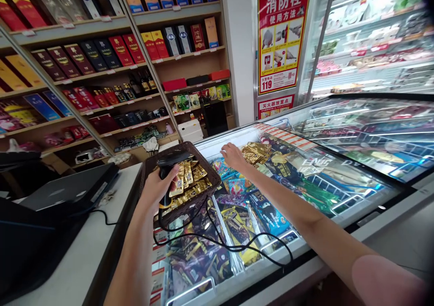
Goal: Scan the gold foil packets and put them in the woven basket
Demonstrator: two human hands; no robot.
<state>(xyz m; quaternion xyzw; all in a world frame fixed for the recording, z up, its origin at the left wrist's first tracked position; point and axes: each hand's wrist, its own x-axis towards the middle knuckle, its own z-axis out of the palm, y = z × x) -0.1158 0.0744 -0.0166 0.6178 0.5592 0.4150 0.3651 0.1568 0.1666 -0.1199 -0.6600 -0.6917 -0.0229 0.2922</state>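
My left hand (159, 186) is closed around a black barcode scanner (174, 159), its thumb lying along the near side. Beneath the scanner is a brown woven basket (212, 177) holding many small gold packets (200, 186), which stands on the freezer's glass top. My right hand (232, 156) hovers over the glass to the right of the basket, fingers loosely bent, with nothing visible in them. Just beside its wrist lies a heap of similar gold packets (257, 153). A black cable (233, 248) runs in loops from the basket side across the glass.
A chest freezer (359, 197) with wrapped ice creams under its glass spans the middle and right. On the left, a counter (84, 242) carries a closed dark laptop-like device (71, 186). Shelves of boxed bottles (108, 53) and a red fire-hydrant poster (283, 39) stand behind.
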